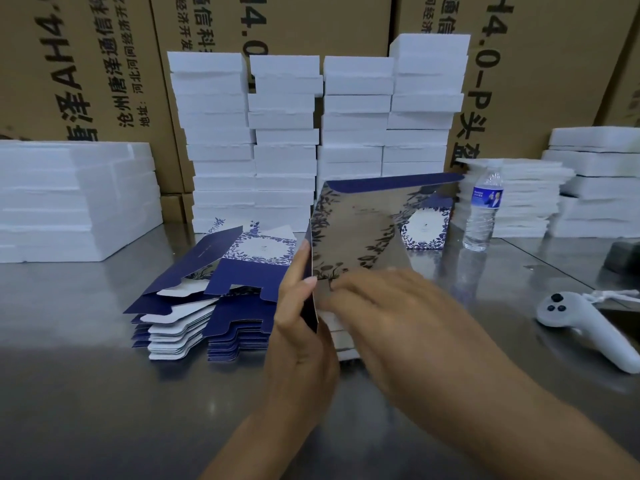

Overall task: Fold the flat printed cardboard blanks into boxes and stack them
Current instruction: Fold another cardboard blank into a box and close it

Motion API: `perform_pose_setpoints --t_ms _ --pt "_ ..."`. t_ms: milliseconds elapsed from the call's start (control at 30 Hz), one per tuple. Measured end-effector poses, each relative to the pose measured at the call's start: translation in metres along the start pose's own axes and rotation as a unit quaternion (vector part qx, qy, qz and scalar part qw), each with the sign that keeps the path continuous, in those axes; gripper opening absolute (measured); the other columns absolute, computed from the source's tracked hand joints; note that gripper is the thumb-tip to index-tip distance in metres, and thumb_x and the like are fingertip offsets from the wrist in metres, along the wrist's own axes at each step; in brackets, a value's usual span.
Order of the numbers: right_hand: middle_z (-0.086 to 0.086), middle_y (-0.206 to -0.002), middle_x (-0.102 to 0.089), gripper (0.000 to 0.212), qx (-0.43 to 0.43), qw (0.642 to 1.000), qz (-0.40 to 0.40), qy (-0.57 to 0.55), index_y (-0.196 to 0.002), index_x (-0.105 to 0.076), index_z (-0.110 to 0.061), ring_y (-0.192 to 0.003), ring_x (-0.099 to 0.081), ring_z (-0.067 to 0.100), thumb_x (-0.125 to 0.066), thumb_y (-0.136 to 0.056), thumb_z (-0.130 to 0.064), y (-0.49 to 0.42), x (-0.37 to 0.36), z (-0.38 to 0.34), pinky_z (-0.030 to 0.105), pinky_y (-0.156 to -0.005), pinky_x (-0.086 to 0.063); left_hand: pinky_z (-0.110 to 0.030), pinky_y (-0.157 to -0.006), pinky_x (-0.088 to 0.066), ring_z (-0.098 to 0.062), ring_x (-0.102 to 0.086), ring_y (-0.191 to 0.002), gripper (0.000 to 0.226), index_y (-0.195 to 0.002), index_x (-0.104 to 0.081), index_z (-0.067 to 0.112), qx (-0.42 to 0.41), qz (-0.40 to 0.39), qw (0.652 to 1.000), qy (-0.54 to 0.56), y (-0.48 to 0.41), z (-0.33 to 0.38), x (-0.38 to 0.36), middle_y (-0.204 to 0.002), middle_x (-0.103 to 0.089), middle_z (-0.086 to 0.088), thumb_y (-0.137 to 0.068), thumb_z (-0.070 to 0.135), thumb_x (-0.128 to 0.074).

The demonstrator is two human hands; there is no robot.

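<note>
**Head view (only view)**

1. Left hand [301, 306]: thumb and fingers pinch the left edge of a glossy silver cardboard blank with navy floral print [360, 230]. It is held upright off the table, probably so that its panels can swing open along the creases.
2. Right hand [398, 317]: blurred. Its bent fingers lie over the blank's lower edge, just right of the left fingers. I cannot tell whether they pinch or only press; likely working a bottom flap.
3. Pile of flat navy-and-white cardboard blanks [207, 306]: on the brushed steel table [86, 375], just left of the left fingers, close to hand as supply.
4. Folded navy floral box [426, 226]: beyond the right fingers, partly hidden by the held blank.
5. Clear plastic water bottle [483, 209] and white handheld controller [581, 323]: right of the right fingers, apart from the work.
6. Stacks of white foam slabs [311, 133]: well beyond both sets of fingers.
</note>
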State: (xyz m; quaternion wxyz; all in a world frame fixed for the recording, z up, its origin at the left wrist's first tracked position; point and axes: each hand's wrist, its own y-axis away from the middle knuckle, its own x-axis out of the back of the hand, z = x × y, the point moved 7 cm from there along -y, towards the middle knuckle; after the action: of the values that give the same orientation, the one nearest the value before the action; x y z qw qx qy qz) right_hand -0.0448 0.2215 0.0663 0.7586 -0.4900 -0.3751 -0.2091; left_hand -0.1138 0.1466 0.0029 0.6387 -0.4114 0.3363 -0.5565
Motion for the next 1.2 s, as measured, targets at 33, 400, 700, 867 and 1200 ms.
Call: perform_pose_setpoints --t_ms 33,400,700,867,1200 --pt "-0.001 -0.081 -0.063 0.019 0.018 0.999 0.051 -0.005 -0.090 -0.068 -0.019 -0.072 -0.060 0.021 -0.063 -0.073 -0.011 0.014 0.006 0.001 0.029 -0.068 -0.047 -0.020 -0.099 -0.041 -0.020 -0.041 -0.135 0.027 -0.126 -0.032 0.023 -0.013 0.001 1.000 -0.006 0.000 0.005 0.000 -0.148 -0.035 -0.021 -0.101 0.031 -0.036" --pt "0.001 -0.078 -0.061 0.051 -0.050 0.997 0.045 0.028 -0.086 -0.073 -0.016 -0.075 -0.066 0.024 -0.085 -0.042 0.006 0.048 -0.041 0.053 0.068 -0.076 -0.047 -0.007 -0.105 -0.026 -0.006 -0.020 -0.144 0.053 -0.140 -0.025 0.031 -0.046 -0.134 0.985 -0.094 0.009 0.010 -0.012 -0.159 -0.013 0.006 -0.093 0.048 -0.045" --pt "0.001 -0.105 -0.057 0.033 -0.156 0.966 0.119 -0.170 -0.065 -0.060 -0.015 -0.097 -0.056 0.025 -0.067 -0.069 0.017 0.035 -0.056 0.117 0.035 -0.079 -0.043 -0.061 -0.110 -0.023 -0.014 -0.012 -0.146 0.047 -0.141 -0.031 0.043 -0.070 -0.113 0.974 -0.183 0.005 -0.001 -0.006 -0.159 -0.004 0.006 -0.096 0.046 -0.042" --pt "-0.010 -0.105 -0.064 0.021 -0.171 0.917 0.152 -0.325 -0.079 -0.067 0.004 -0.098 -0.062 0.012 -0.058 -0.078 0.023 0.040 -0.089 0.134 0.035 -0.080 -0.051 -0.057 -0.112 -0.020 -0.015 -0.003 -0.146 0.048 -0.137 -0.037 0.039 -0.037 -0.087 0.962 -0.258 0.004 -0.006 -0.002 -0.157 -0.003 0.004 -0.090 0.045 -0.047" --pt "-0.018 -0.102 -0.064 0.020 -0.160 0.854 0.361 -0.340 -0.103 -0.063 -0.032 -0.102 -0.058 0.009 -0.047 -0.094 -0.024 0.057 -0.051 0.095 0.024 -0.093 -0.041 -0.065 -0.090 -0.043 -0.024 -0.033 -0.124 0.029 -0.079 -0.060 0.016 0.004 -0.128 0.953 -0.276 0.002 -0.004 -0.008 -0.131 -0.045 -0.016 -0.092 0.037 -0.045"
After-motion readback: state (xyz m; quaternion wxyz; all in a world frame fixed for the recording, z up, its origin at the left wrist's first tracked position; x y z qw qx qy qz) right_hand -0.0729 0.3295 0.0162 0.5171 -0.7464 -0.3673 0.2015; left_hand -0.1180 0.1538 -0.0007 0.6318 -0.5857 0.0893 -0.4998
